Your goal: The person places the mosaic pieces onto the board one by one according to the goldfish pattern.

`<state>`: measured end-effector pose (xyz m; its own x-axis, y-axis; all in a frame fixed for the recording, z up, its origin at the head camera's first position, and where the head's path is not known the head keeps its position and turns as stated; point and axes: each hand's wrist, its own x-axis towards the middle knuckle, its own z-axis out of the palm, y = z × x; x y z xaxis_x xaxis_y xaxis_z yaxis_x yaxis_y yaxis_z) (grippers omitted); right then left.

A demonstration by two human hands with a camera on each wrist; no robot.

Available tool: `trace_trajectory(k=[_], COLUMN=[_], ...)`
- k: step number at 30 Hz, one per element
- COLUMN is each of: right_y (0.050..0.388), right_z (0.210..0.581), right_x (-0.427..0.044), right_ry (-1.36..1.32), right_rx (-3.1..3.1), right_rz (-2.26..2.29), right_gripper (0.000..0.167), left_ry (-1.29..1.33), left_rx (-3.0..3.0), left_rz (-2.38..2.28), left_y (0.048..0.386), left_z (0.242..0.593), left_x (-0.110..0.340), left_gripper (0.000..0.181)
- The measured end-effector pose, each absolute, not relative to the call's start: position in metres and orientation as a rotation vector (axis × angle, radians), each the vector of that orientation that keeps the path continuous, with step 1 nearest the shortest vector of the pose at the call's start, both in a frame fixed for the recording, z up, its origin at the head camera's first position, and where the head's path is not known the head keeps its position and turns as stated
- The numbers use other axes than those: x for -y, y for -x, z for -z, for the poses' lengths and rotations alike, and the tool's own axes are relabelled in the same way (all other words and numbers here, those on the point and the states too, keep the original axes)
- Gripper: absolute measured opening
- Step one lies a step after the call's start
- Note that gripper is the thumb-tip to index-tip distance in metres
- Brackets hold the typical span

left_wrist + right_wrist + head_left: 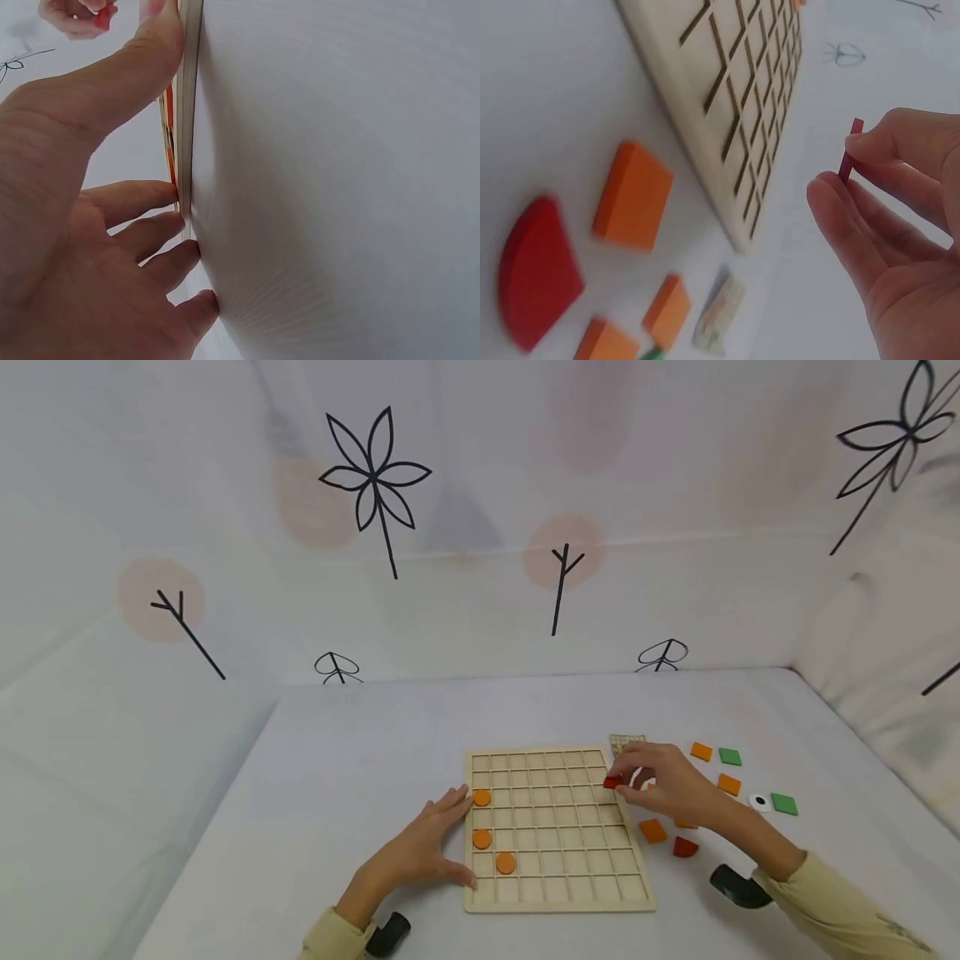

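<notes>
A pale wooden grid board [558, 906] lies on the table, with orange discs [506, 862] in three of its cells toward the left. My left hand [416, 852] rests along the board's left edge, thumb and fingers spread and touching the rim; the left wrist view shows the fingertips against that edge. Over the board's upper right side, my right hand [671, 781] pinches a small red piece [612, 782] between thumb and fingers. In the right wrist view the red piece [850, 150] is seen edge-on, held above the surface.
Right of the board lie orange squares [652, 831], green squares [784, 803], a red quarter-round piece [686, 847] and a white piece with a black dot [759, 802]. A small patterned piece [627, 742] is by the board's upper right corner. Patterned fabric [465, 610] hangs behind the table.
</notes>
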<state>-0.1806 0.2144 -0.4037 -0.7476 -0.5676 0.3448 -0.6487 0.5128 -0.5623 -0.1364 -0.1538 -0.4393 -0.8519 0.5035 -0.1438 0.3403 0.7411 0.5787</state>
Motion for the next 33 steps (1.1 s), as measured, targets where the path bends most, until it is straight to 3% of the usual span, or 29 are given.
trace_trajectory(k=[33], right_y=[0.205], right_z=[0.43], right_x=[-0.1], right_ry=[-1.298], right_rx=[2.74], right_rz=[-1.004], right_gripper=[0.005], left_ry=[-0.612], left_rx=[-2.65], left_rz=[-0.805], left_y=[0.138], left_z=[0.438], left_x=[0.152], left_gripper=[0.11])
